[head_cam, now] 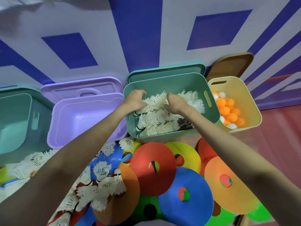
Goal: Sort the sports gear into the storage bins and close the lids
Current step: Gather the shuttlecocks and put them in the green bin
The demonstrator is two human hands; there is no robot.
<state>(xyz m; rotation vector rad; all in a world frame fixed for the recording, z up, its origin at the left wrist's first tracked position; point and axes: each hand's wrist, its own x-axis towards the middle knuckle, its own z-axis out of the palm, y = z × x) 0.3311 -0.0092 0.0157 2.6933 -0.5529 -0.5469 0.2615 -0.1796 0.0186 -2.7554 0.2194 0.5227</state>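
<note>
Both hands are inside the green bin, which holds several white shuttlecocks. My left hand rests on the heap at the bin's left side, fingers curled over feathers. My right hand grips a bunch of shuttlecocks near the middle. More loose shuttlecocks lie on the floor at lower left, on top of flat coloured disc cones. The purple bin beside it stands open with nothing in it. The cream bin holds orange and white table tennis balls.
A teal bin stands open at far left. Lids lean against the blue and white wall behind the bins: purple, green, brown. Disc cones cover the floor in front of the bins.
</note>
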